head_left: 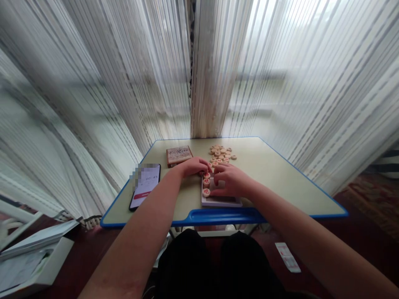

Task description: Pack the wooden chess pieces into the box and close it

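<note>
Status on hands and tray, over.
Left hand at tray, far-left corner, grip unclear. Right hand over tray, thumb by red-marked discs. Hands partly hide tray; loose discs beyond.

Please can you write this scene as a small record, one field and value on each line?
surface: table, blue edge
open box: at least three red-marked pieces along its left side
left hand: at the box's far left corner
right hand: over the box
grip: unclear
loose pieces: piled beyond the box
left side: patterned box, phone
</note>
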`<state>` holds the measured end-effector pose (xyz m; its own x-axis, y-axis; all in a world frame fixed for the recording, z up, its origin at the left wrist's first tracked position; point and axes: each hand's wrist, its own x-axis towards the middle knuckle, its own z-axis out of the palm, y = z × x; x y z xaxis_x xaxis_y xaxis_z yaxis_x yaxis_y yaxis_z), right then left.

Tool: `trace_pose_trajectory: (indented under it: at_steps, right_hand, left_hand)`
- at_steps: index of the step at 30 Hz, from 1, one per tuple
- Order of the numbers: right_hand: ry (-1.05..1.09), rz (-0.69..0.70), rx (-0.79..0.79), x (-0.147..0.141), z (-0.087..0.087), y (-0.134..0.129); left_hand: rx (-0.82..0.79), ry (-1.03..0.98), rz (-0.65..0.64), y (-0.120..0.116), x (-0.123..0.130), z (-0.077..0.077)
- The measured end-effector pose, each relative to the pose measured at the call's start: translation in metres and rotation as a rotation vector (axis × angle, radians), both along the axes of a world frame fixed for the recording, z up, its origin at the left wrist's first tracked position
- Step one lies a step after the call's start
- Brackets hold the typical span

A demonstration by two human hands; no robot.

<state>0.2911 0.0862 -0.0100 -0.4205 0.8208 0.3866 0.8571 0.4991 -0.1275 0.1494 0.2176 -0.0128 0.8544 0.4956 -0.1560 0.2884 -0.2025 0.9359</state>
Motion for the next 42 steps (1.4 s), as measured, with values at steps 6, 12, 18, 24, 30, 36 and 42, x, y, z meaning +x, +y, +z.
trace_pose_trajectory:
  at_steps: [6, 12, 18, 24, 30, 36, 42]
  right_hand:
    - [-0.017, 0.011, -0.040, 0.002, 0.000, 0.002]
    - [-0.015, 0.019, -0.004, 0.002, 0.002, -0.001]
    - [-0.038, 0.072, 0.071, -0.005, 0.004, -0.005]
    - [-0.156, -0.013, 0.003, -0.011, 0.004, -0.003]
    - [-0.204, -0.060, -0.026, -0.015, 0.004, -0.002]
    - [-0.205, -0.088, -0.040, -0.015, 0.003, -0.001]
    - [-0.156, -0.081, -0.004, -0.011, 0.003, -0.002]
  left_hand:
    - [0.003, -0.009, -0.005, -0.001, 0.000, 0.001]
    - [0.003, -0.014, -0.001, 0.001, 0.000, -0.001]
    - [-0.021, -0.017, -0.002, -0.001, -0.001, 0.000]
    - [-0.021, -0.005, 0.011, -0.001, 0.000, 0.000]
    - [-0.003, 0.012, 0.024, 0.001, 0.001, -0.002]
    - [0.017, 0.017, 0.023, 0.000, 0.000, -0.001]
    - [0.000, 0.036, 0.021, -0.001, 0.001, 0.002]
